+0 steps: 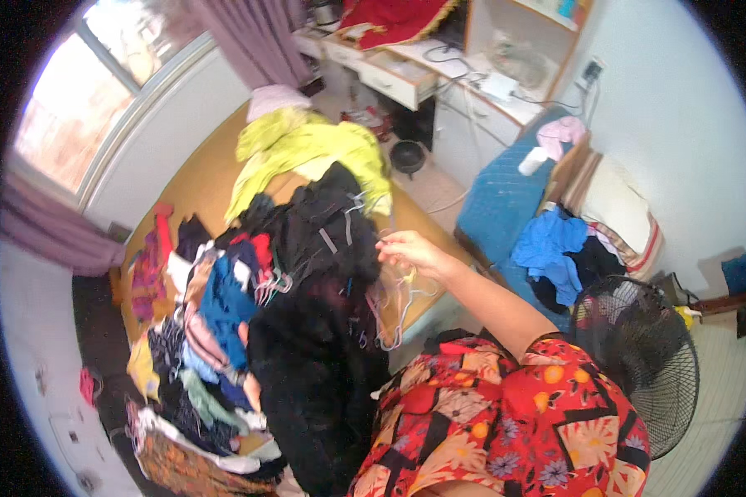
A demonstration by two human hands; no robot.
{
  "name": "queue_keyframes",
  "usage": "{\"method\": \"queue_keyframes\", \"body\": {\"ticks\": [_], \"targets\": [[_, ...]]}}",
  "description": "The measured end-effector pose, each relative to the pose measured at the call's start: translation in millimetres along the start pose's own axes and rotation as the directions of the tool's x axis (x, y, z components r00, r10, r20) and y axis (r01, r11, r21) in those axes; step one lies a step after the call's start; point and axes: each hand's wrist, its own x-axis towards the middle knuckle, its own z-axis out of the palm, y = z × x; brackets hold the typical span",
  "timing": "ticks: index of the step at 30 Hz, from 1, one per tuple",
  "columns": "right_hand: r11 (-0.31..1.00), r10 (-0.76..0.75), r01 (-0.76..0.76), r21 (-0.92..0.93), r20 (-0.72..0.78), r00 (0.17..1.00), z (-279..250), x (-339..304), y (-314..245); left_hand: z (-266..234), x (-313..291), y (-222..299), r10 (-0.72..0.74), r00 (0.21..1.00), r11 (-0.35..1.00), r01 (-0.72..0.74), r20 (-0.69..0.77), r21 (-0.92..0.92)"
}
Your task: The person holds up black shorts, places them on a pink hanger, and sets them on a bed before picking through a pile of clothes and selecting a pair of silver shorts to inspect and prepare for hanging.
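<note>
My right hand point(413, 252) reaches over the edge of the bed, thumb and fingers pinched together. What lies between the fingertips is too small to make out. Just below it, several pale plastic hangers point(404, 319) lie in a tangle at the bed's edge. Beside the fingertips is a heap of black clothes point(319, 240), with a white hanger point(350, 217) on top. A fluffy black garment point(315, 381) spreads toward me from that heap. More hangers point(273, 286), pink and white, stick out at its left. My left hand is out of view.
Mixed clothes point(215, 323) pile up on the left of the bed, and a yellow-green cloth point(307, 149) lies at its far end. A standing fan point(638, 356) is at my right. Beyond it, a blue padded piece point(497, 195) bears blue clothing point(551, 248). An open drawer point(398, 79) juts from the desk.
</note>
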Motion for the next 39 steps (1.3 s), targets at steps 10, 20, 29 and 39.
{"method": "queue_keyframes", "body": {"ticks": [10, 20, 29, 39], "targets": [[0.697, -0.437, -0.409, -0.589, -0.801, 0.409, -349, -2, 76, -1, -19, -35, 0.013, 0.971, 0.998, 0.001, -0.239, 0.057], [0.025, -0.557, -0.486, -0.873, -0.416, 0.719, -475, -17, 104, -32, -131, -16, 0.113, 0.867, 0.99, -0.141, -0.485, -0.022], [0.14, -0.202, -0.529, -0.837, -0.547, 0.812, -478, 8, 132, -15, -169, -34, 0.176, 0.817, 0.978, -0.208, -0.55, 0.003], [-0.085, -0.313, -0.605, -0.792, -0.556, 0.771, -489, 0, 97, -27, -178, -40, 0.165, 0.807, 0.977, -0.212, -0.567, -0.016]]}}
